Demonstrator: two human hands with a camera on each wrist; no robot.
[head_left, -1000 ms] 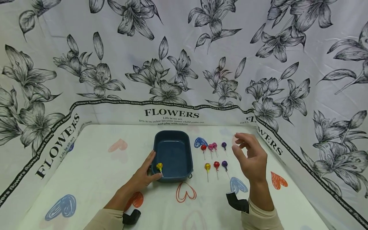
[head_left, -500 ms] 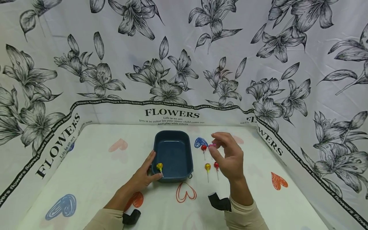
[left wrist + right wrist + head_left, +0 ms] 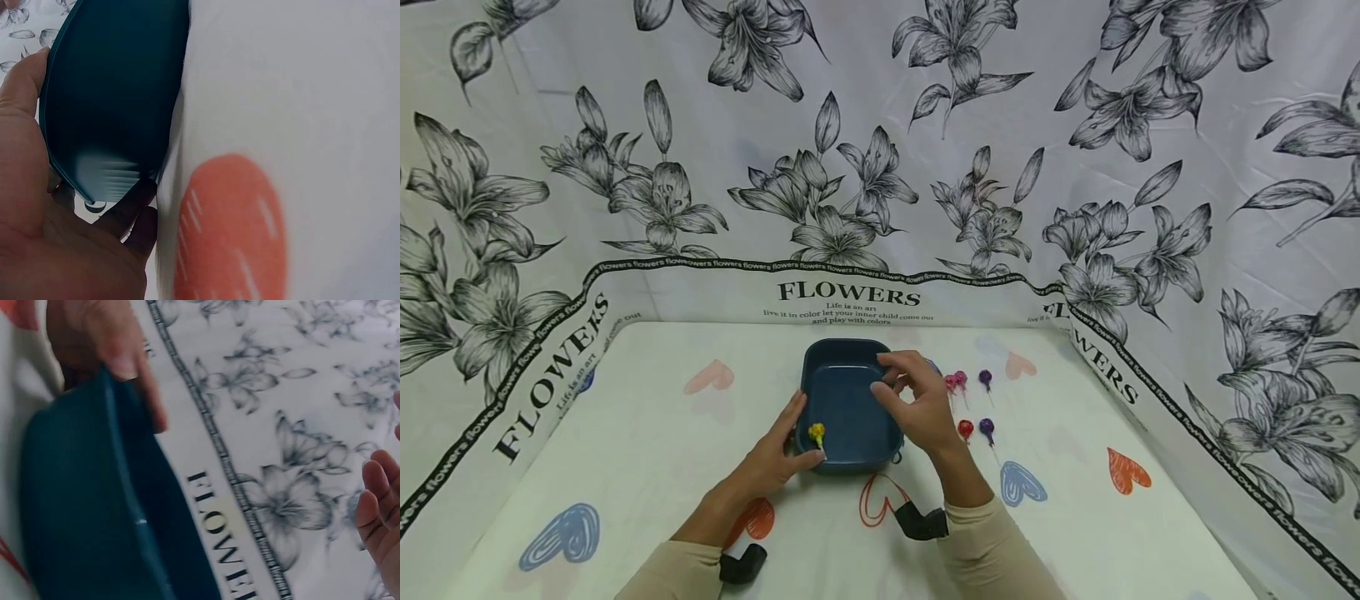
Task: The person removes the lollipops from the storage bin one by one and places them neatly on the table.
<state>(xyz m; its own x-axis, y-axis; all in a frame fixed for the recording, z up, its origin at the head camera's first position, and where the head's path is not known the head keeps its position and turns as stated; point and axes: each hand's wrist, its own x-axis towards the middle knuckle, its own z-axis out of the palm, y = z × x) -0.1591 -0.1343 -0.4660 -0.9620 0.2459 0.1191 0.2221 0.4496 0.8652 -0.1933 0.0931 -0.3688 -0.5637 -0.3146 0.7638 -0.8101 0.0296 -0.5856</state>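
Observation:
A dark blue rectangular dish (image 3: 848,412) stands on the cloth in front of me. My left hand (image 3: 775,454) grips its near left corner, thumb at the front rim and fingers along the side. The left wrist view shows those fingers around the dish's outer wall (image 3: 119,94). Inside that corner lies a yellow lollipop (image 3: 816,432), its stick by my thumb. Over the dish's right rim hovers my right hand (image 3: 925,408), fingers loosely bent with a gap to the thumb. Nothing shows between these fingertips (image 3: 369,506) in the right wrist view.
Right of the dish lie two pink lollipops (image 3: 960,380), a red lollipop (image 3: 966,428) and two purple ones, one of them the far purple lollipop (image 3: 985,377). My right hand hides part of this group. A floral curtain (image 3: 842,208) rises behind the table.
My right hand has swept left from beyond the lollipops to over the dish's right rim. The purple lollipops show again, while the yellow and far red ones are now hidden. The left hand stays put.

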